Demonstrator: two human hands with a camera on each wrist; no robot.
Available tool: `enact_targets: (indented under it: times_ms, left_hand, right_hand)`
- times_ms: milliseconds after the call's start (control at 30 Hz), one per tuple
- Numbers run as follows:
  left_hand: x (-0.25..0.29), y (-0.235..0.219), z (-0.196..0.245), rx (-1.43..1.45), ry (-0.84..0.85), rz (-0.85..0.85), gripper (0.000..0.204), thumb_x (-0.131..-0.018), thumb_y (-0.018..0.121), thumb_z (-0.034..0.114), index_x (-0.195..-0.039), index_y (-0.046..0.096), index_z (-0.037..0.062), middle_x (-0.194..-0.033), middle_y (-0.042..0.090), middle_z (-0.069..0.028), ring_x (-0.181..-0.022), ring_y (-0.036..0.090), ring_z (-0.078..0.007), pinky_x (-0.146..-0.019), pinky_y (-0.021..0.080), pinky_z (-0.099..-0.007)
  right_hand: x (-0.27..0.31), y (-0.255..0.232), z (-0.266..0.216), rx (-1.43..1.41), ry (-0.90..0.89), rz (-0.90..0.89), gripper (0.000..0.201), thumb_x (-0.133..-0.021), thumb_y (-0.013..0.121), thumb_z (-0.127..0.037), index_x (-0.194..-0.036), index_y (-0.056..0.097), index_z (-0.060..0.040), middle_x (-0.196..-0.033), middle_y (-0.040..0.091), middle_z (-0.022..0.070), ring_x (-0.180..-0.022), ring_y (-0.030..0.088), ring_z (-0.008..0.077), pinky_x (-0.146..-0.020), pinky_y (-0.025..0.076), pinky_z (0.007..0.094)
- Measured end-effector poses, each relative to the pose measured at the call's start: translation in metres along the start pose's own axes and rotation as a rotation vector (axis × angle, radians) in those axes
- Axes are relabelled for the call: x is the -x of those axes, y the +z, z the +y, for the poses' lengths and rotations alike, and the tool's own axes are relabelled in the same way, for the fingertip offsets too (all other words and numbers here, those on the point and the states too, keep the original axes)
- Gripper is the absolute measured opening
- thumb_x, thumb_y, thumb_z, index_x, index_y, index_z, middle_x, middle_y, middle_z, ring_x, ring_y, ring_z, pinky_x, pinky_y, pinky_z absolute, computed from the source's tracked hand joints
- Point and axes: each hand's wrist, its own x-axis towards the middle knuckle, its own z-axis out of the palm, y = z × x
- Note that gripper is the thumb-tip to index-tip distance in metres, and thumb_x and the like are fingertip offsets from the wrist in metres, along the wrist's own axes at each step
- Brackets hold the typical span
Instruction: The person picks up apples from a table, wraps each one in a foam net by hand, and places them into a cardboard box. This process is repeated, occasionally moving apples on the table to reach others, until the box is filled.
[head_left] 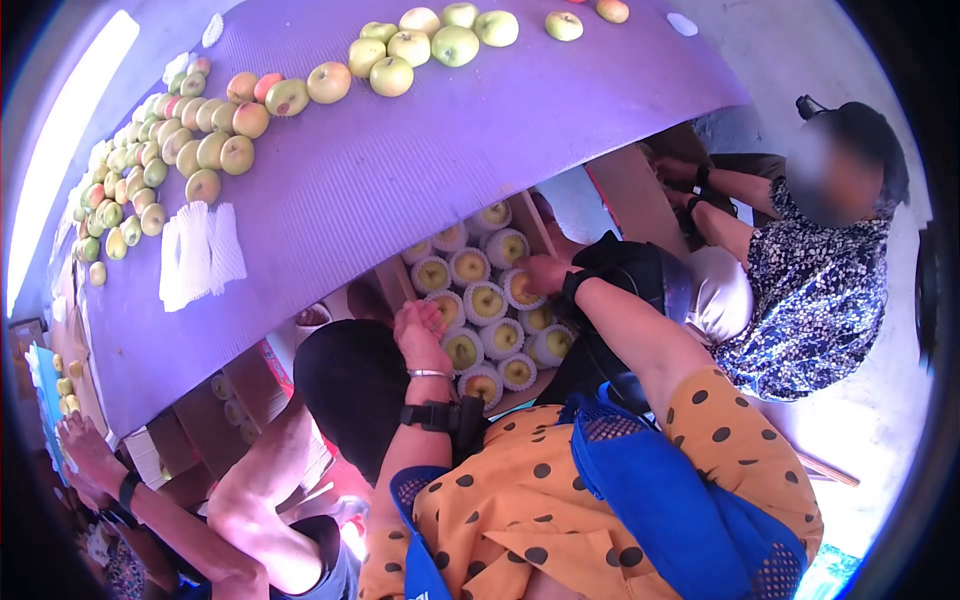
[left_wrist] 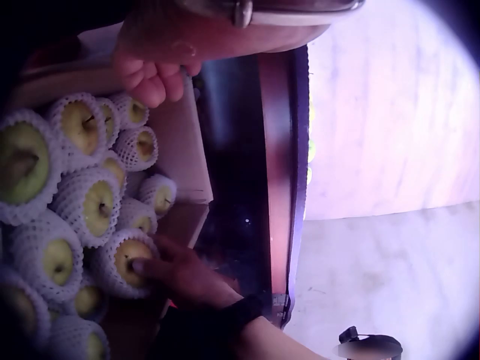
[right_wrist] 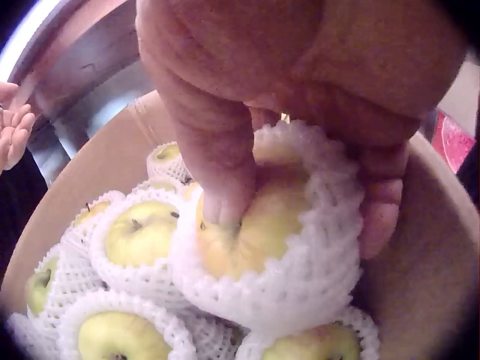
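A cardboard box [head_left: 396, 284] holds several yellow-green apples in white foam nets, seen from above in the head view. My right hand [head_left: 545, 276] is at the box's right side and grips one netted apple [right_wrist: 289, 206]. In the right wrist view its thumb presses by the stem while the other fingers reach round the net's far side. Other netted apples [right_wrist: 139, 232] lie close beside it. Over the box's left edge hovers my left hand [head_left: 420, 335], palm up, fingers loosely bent and holding nothing. The left wrist view shows those fingertips [left_wrist: 150, 90] above the box wall.
Beyond the box is a purple-covered table [head_left: 400, 180] with many loose apples [head_left: 210, 150] and a stack of white foam nets [head_left: 200, 258]. One person [head_left: 820, 290] sits at the right by another carton [head_left: 640, 200]. Another person's arm [head_left: 185, 520] is at the left.
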Motion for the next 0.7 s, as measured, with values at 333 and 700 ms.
enact_targets:
  times_ms: [333,700]
  left_hand:
    - [-0.002,0.001,-0.006,-0.017,-0.017,-0.029,0.036,-0.086,0.04,0.036,-0.097,0.048,0.0028,-0.086,0.056,-0.0081,-0.075,0.051,-0.0165,-0.064,0.041,-0.0289]
    - [-0.001,0.003,-0.005,-0.005,-0.046,-0.035,0.03,-0.087,0.041,0.033,-0.095,0.049,0.0046,-0.086,0.057,-0.0077,-0.076,0.053,-0.0162,-0.063,0.041,-0.0293]
  right_hand:
    - [-0.024,0.036,0.027,0.234,-0.201,0.178,0.048,-0.066,0.058,-0.011,-0.113,0.048,-0.0063,-0.092,0.058,0.018,-0.086,0.057,0.0308,-0.076,0.044,0.0375]
    - [-0.018,0.031,0.025,0.276,-0.199,0.154,0.033,-0.073,0.049,-0.007,-0.104,0.057,-0.0126,-0.09,0.058,0.0156,-0.088,0.056,0.0304,-0.075,0.044,0.0385]
